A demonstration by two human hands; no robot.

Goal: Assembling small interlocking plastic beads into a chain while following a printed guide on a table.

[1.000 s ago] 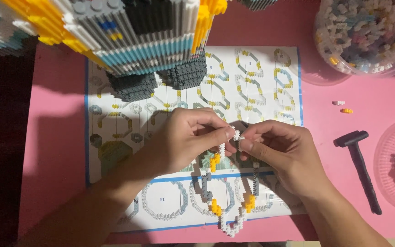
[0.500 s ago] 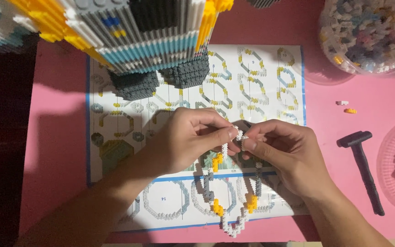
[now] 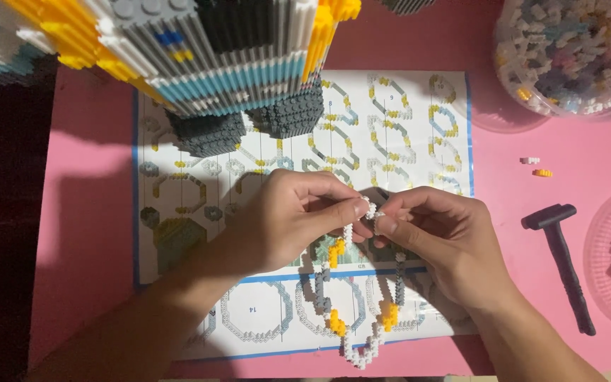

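Step in hand, by my reading: joining the top of a thin ring of small bricks (image 3: 353,311). Left hand (image 3: 288,216) and right hand (image 3: 441,237) each pinch one end of the ring at its top, fingertips nearly touching. The next move likely calls for aligning the ends — fine pressure only. The ring hangs over the instruction sheet (image 3: 397,120) on the pink surface (image 3: 503,163); it is white and grey with orange patches (joint itself hidden by fingers).
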